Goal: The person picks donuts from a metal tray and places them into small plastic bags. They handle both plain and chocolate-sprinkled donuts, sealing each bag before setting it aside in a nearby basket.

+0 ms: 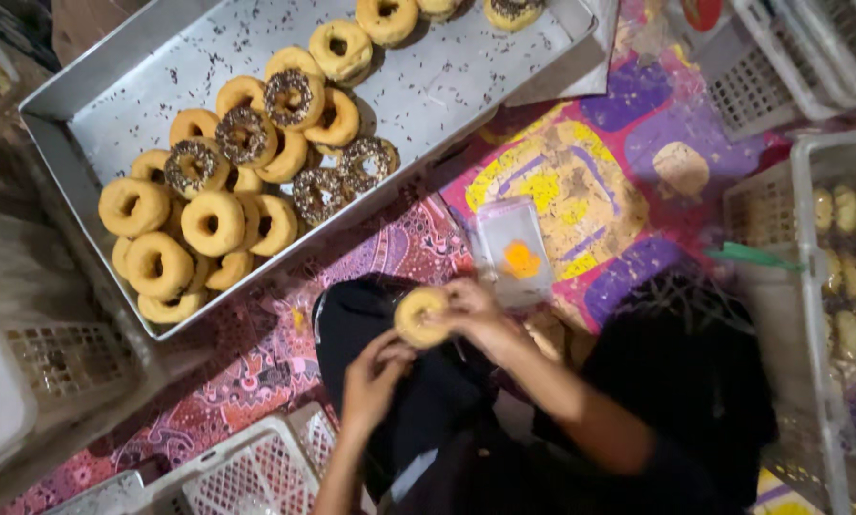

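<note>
Hands: we see two bare hands over a black cloth lap; our right hand (480, 319) pinches one plain golden ring doughnut (420, 316) by its rim, fingers closed on it.
Left hand: our left hand (373, 375) sits just below the doughnut, fingers curled near its lower edge; we cannot tell whether it grips anything.
Doughnut in hand: one, held up above the lap, well apart from the tray.
Packet: one small clear plastic packet with an orange patch (514, 250) lies on the mat just beyond the right hand.
Mat: a patterned pink, purple and yellow floor mat (580, 181) lies under everything.
Near baskets: one white plastic lattice basket (247, 472) at the lower left edge, beside the left forearm.
Right crate: one pale lattice crate (809, 315) holding wrapped pale pastries, too blurred for us to count.
Tray: one long grey metal tray (447, 86) lies slantwise, littered with dark sprinkles.
Plain doughnuts: we count roughly seventeen, heaped and overlapping at the tray's near left end (159, 264).
Sprinkled doughnuts: we count about six, chocolate-topped (247, 135), lying on and beside the heap.
Far corner: more white baskets (809, 57) at the upper right.
</note>
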